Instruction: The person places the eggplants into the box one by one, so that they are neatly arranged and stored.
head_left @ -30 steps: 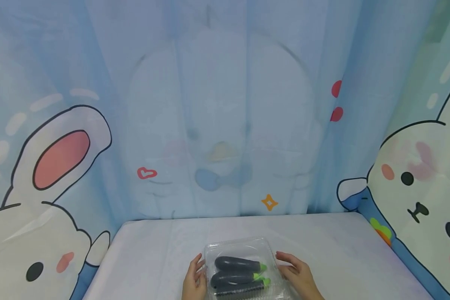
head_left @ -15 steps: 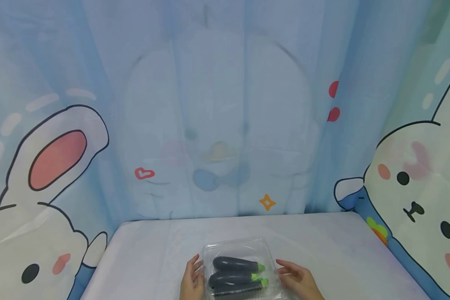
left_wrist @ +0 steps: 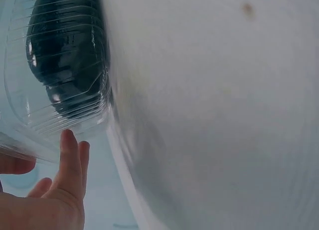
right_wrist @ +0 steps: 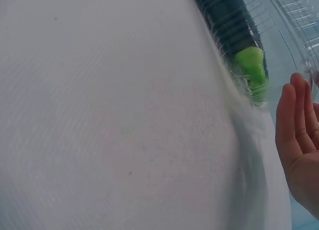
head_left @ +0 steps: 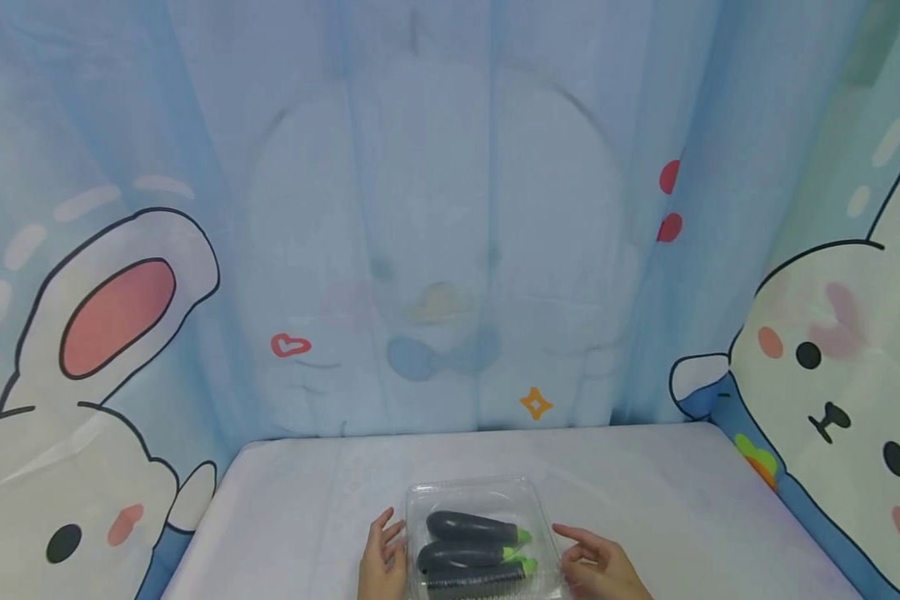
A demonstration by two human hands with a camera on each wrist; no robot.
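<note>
A clear plastic clamshell box [head_left: 487, 493] lies at the table's near edge in the head view. Through its lid show three dark eggplants [head_left: 471, 527] with bright green stem ends pointing right. My left hand [head_left: 381, 567] is at the box's left side, fingers loosely extended. In the left wrist view this hand [left_wrist: 60, 197] has its fingertips by the ribbed side of the box. My right hand [head_left: 607, 568] is at the right side, index finger stretched out. The right wrist view shows that hand [right_wrist: 301, 150] with straight fingers near the box's corner, beside a green stem end [right_wrist: 251, 65]; contact is unclear.
A white cloth covers the table [head_left: 330, 500]. Behind it hangs a pale blue curtain [head_left: 435, 208] printed with cartoon rabbits, which also runs along the left and right sides.
My right hand has drawn slightly back toward me along the box's side, its fingers bending a little. The box and my left hand stay nearly in place; the head view shifts slightly.
</note>
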